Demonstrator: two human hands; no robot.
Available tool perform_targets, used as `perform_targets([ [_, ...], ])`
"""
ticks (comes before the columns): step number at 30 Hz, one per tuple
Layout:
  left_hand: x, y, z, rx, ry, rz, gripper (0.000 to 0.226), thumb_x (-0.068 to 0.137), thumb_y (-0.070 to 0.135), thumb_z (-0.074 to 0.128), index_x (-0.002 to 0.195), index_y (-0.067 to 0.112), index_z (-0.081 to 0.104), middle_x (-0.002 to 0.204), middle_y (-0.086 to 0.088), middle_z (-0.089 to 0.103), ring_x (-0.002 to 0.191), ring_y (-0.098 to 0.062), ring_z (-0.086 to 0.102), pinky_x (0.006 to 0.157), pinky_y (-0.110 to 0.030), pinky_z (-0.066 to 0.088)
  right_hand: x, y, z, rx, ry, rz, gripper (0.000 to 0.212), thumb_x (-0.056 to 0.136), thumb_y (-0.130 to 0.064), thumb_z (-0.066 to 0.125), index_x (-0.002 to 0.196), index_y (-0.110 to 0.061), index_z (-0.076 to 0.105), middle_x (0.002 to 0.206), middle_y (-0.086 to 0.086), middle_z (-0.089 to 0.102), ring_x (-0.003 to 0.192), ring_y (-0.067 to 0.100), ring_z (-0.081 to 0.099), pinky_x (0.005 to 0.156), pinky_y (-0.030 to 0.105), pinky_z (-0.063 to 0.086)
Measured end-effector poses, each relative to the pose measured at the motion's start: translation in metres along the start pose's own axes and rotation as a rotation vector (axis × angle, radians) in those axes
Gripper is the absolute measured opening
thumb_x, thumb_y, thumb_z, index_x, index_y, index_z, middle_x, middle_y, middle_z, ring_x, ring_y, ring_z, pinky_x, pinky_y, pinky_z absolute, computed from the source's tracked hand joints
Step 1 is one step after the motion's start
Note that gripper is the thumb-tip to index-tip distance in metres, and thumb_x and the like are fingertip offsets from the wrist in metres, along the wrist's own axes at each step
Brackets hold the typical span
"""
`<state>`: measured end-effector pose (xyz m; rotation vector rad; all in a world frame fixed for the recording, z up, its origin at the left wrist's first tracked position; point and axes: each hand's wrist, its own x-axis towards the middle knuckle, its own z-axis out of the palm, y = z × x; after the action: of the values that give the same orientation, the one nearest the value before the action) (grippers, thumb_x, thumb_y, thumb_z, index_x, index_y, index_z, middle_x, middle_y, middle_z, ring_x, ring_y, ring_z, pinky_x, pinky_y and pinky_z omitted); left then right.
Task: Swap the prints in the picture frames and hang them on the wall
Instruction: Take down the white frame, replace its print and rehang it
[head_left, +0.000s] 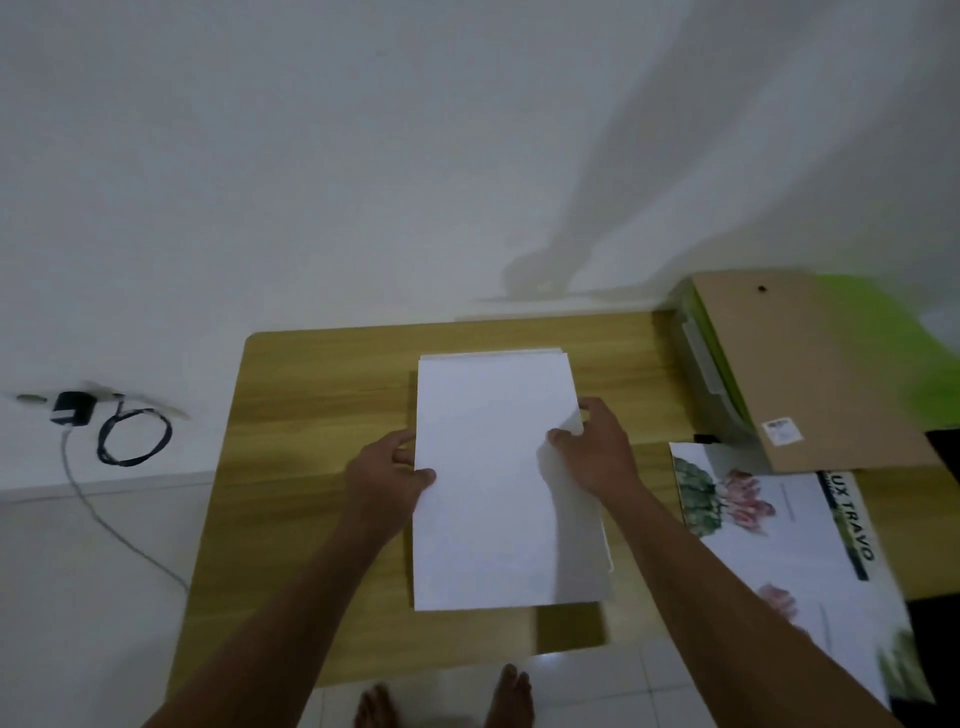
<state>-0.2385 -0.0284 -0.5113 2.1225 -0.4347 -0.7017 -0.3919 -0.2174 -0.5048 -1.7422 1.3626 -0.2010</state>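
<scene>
Two layers at least show in the white sheets (498, 483), stacked blank side up at the middle of the tabletop (322, 415); the exact count cannot be told. The left hand (387, 475) grips their left edge and the right hand (597, 447) pinches the right edge.

One floral print (779, 525) lies face up to the right, its far edge under one brown backing board (810, 364). That board rests on one green frame (711, 374). No second frame is visible.

Assessment: early stage. One frame is opened, the swap is incomplete, and the wall (311, 156) carries nothing.

One charger (72, 408) with one coiled cable (132, 436) lies on the floor at left.
</scene>
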Motion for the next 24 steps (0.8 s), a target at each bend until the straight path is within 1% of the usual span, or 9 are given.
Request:
perform_targets([
  [2,0.002,0.002,0.015,0.063,0.029,0.030,0.056,0.072,0.005,0.077,0.125,0.016,0.063,0.089,0.002,0.069,0.070,-0.008,0.065,0.061,-0.016,0.049,0.008,0.009,0.000,-0.054,0.008,-0.024,0.057,0.087,-0.024,0.069,0.139,-0.015,0.046,0.127,0.008,0.061,0.114,0.028,0.059,0.085,0.027,0.044],
  [5,0.008,0.001,0.029,0.210,0.062,0.046,0.060,0.074,0.010,0.077,0.131,0.014,0.058,0.103,-0.003,0.067,0.078,-0.017,0.063,0.077,-0.026,0.049,0.020,0.018,0.000,-0.204,-0.006,-0.087,0.062,0.085,-0.035,0.068,0.138,-0.015,0.044,0.128,0.009,0.056,0.119,0.030,0.054,0.092,0.035,0.048],
  [8,0.008,-0.008,0.036,0.408,0.083,0.154,0.058,0.081,0.021,0.074,0.135,0.014,0.053,0.123,-0.009,0.060,0.101,-0.023,0.059,0.093,-0.032,0.044,0.023,0.025,-0.004,-0.338,-0.046,-0.172,0.071,0.087,-0.043,0.065,0.146,-0.018,0.035,0.137,0.009,0.046,0.129,0.030,0.042,0.097,0.041,0.047],
  [11,0.002,-0.012,0.041,0.529,0.037,0.276,0.060,0.086,0.036,0.067,0.141,0.018,0.048,0.145,-0.006,0.045,0.133,-0.024,0.040,0.108,-0.037,0.034,0.019,0.034,-0.006,-0.532,-0.176,-0.348,0.083,0.089,-0.055,0.059,0.155,-0.022,0.022,0.161,0.006,0.021,0.147,0.028,0.017,0.115,0.044,0.028],
  [13,0.001,-0.014,0.042,0.619,-0.077,0.308,0.069,0.087,0.049,0.062,0.146,0.022,0.039,0.156,-0.001,0.028,0.143,-0.021,0.023,0.114,-0.038,0.025,0.019,0.041,-0.004,-0.670,-0.271,-0.441,0.087,0.088,-0.063,0.054,0.157,-0.024,0.017,0.165,0.005,0.006,0.151,0.026,0.003,0.120,0.046,0.015],
  [15,0.001,-0.017,0.042,0.716,-0.170,0.337,0.079,0.085,0.061,0.057,0.150,0.024,0.031,0.161,0.000,0.016,0.148,-0.020,0.011,0.117,-0.037,0.018,0.021,0.047,-0.001,-0.737,-0.329,-0.453,0.088,0.089,-0.064,0.050,0.158,-0.026,0.010,0.166,0.004,-0.005,0.152,0.027,-0.007,0.122,0.049,0.007],
  [17,0.003,-0.021,0.042,0.803,-0.195,0.366,0.085,0.084,0.067,0.053,0.152,0.023,0.026,0.161,-0.002,0.011,0.149,-0.020,0.004,0.118,-0.035,0.013,0.026,0.049,0.000,-0.761,-0.343,-0.468,0.088,0.091,-0.064,0.047,0.158,-0.026,0.004,0.165,0.004,-0.011,0.151,0.027,-0.014,0.122,0.051,0.003],
  [19,0.004,-0.023,0.044,0.855,-0.180,0.406,0.086,0.084,0.067,0.052,0.152,0.022,0.025,0.161,-0.005,0.013,0.149,-0.023,0.005,0.118,-0.034,0.010,0.029,0.050,0.000,-0.791,-0.353,-0.496,0.087,0.093,-0.064,0.043,0.158,-0.025,0.000,0.165,0.006,-0.014,0.150,0.028,-0.017,0.121,0.053,0.000],
  [24,0.008,-0.026,0.047,0.878,-0.138,0.451,0.083,0.086,0.063,0.052,0.152,0.022,0.024,0.159,-0.008,0.018,0.148,-0.028,0.011,0.118,-0.040,0.015,0.036,0.052,0.004,-0.852,-0.345,-0.542,0.084,0.096,-0.063,0.037,0.157,-0.023,-0.005,0.164,0.007,-0.016,0.150,0.027,-0.018,0.120,0.058,-0.001],
])
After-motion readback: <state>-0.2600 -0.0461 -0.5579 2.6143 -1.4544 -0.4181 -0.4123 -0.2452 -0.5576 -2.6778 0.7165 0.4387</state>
